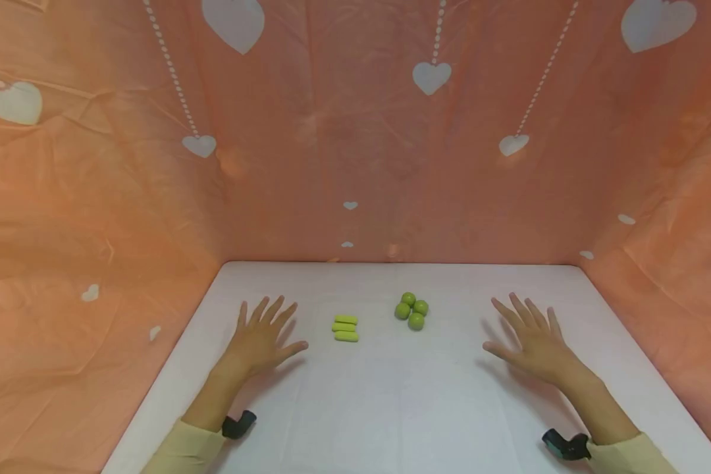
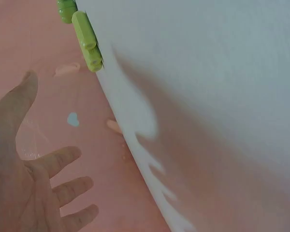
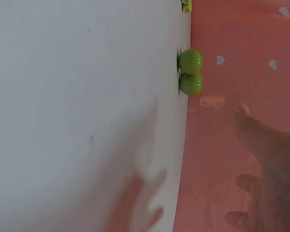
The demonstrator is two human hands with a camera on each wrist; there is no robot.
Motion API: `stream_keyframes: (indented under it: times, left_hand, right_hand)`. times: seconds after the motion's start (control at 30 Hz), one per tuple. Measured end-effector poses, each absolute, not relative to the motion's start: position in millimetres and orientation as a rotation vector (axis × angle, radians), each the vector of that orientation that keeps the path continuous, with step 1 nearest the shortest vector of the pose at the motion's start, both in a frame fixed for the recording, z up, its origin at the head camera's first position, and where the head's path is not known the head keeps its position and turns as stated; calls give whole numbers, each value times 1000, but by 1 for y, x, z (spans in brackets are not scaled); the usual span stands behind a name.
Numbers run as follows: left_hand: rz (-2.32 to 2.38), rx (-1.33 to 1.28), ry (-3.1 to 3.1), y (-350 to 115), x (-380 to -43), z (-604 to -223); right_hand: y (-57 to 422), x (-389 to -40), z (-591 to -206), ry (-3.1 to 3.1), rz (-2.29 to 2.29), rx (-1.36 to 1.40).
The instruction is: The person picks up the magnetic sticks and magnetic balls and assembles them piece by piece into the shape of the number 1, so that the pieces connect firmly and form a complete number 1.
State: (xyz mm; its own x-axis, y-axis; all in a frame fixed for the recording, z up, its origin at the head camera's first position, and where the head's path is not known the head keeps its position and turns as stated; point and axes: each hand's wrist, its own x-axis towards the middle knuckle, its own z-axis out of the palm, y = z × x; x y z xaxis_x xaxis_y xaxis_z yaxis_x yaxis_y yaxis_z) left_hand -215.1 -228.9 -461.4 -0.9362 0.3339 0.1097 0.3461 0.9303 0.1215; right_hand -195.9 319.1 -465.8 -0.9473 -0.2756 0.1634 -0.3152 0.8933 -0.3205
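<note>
Green balls (image 1: 418, 309): seemed light, smooth, apt to roll; sides suited gripping.
Green sticks (image 1: 344, 327): seemed light; mid-length suited pinching.
Left hand (image 1: 258, 343): was spread, unladen.
Right hand (image 1: 535, 347): likewise.

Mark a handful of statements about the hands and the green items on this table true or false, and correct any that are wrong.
1. The left hand and the right hand both hold nothing. True.
2. The green balls are clustered on the white table. True.
3. There are six green balls. False: there are four.
4. Three yellow-green sticks lie side by side. True.
5. The yellow-green sticks are closer to the right hand than to the left hand. False: they are closer to the left hand.
6. In the head view, the green balls are left of the yellow-green sticks. False: they are to the right.
</note>
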Motion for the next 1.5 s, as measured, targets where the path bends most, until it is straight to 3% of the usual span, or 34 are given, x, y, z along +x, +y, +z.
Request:
stream_keyframes:
  times: [0.97, 1.5]
  left_hand:
    - [-299, -807, -3015, -189, -230, -475]
    - [-454, -836, -2991, -171, -236, -474]
  right_hand:
    - [261, -210, -484, -2904, 615, 566]
    - [243, -224, -491, -2897, 725, 615]
